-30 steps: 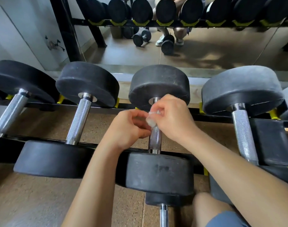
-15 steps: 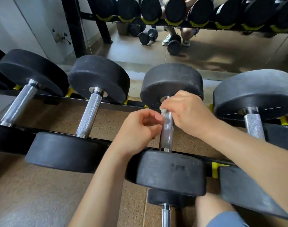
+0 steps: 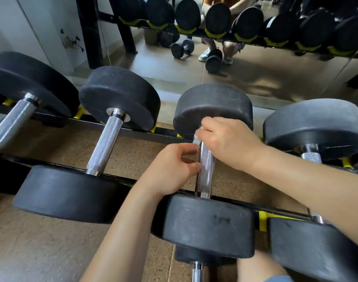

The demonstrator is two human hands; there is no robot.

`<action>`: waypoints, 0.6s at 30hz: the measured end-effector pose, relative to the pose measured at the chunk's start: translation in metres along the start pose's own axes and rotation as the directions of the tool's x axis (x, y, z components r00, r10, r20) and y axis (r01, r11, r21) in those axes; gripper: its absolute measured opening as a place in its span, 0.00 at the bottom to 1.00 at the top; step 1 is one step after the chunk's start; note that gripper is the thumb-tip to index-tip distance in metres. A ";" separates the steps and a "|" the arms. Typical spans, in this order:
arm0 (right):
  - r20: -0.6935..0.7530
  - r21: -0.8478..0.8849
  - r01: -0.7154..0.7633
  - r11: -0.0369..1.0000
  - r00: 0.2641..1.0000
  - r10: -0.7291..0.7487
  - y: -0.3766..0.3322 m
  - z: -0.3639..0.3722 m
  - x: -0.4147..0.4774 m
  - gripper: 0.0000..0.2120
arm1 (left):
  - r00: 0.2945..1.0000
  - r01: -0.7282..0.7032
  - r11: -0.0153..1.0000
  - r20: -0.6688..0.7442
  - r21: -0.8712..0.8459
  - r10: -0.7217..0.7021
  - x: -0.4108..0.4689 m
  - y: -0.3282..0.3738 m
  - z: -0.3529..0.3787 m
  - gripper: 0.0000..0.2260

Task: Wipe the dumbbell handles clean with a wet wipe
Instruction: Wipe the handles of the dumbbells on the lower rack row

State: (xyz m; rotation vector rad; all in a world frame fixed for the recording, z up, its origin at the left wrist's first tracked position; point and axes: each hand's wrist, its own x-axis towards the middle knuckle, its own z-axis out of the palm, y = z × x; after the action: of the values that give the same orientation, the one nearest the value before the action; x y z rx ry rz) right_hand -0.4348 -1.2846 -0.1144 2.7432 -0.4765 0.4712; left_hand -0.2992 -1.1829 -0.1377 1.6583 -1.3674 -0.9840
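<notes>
**Wipe at far end of third handle: pass under way**

Location: dumbbell (image 3: 210,226) lying across the two rails of the rack (image 3: 137,133), third from the left in the visible row. All places below given relative to its handle (image 3: 205,174).

Grip, right hand (image 3: 229,143): curled down over the far end of the handle, pinching the wet wipe (image 3: 196,138) against the metal just short of the far head.

Grip, left hand (image 3: 172,167): curled, fingertips touching the handle's left side, just nearer than the wipe. Cannot tell whether also pinching a corner of the wipe.

Progress (judgement): mid-wipe on this handle.
- Wipe small and bunched, covering only the far end.
- From there to the near head, knurled metal bare.
- No sheen or mark separating wiped metal from unwiped, so no count of finished handles possible.
- To the left, inner neighbour handle (image 3: 105,143) and outer neighbour handle (image 3: 11,125); to the right, right neighbour handle (image 3: 311,155). No hand on any of them.
- Probably left to do: the rest of this handle, plus any neighbours not yet wiped.

Orientation: long axis near-to-far and level, pointing straight away from the person. Far head toward the mirror (image 3: 255,74), near head toward the person.
</notes>
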 end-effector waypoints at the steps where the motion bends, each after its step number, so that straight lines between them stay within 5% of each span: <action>1: 0.040 -0.021 0.048 0.999 0.998 -0.047 0.000 -0.003 0.008 0.05 | 1.000 0.000 1.000 0.007 0.001 0.000 0.003 0.001 0.000 0.28; 4: 0.164 -0.017 0.145 0.989 0.976 -0.140 -0.002 -0.009 0.021 0.10 | 0.999 -0.037 0.999 -0.010 -0.013 0.037 0.011 0.000 0.000 0.16; 7: 0.158 -0.013 0.066 0.998 0.985 -0.063 0.008 -0.009 0.006 0.06 | 0.996 -0.084 0.994 -0.018 -0.064 0.083 0.013 0.003 0.001 0.07; 13: 0.031 0.113 -0.360 0.926 0.933 0.359 -0.015 0.001 -0.009 0.07 | 0.988 -0.150 0.984 -0.061 -0.097 0.144 0.019 0.002 0.000 0.15; 18: 0.059 0.351 -0.481 0.804 0.868 0.493 -0.026 -0.006 -0.025 0.09 | 0.983 -0.173 0.983 -0.070 -0.066 0.169 0.020 0.005 0.002 0.14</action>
State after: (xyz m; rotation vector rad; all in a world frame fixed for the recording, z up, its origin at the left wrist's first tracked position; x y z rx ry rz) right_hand -0.4491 -1.2528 -0.1245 2.9235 -1.2165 0.7973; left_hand -0.3006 -1.2033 -0.1359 1.4800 -1.3903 -0.8626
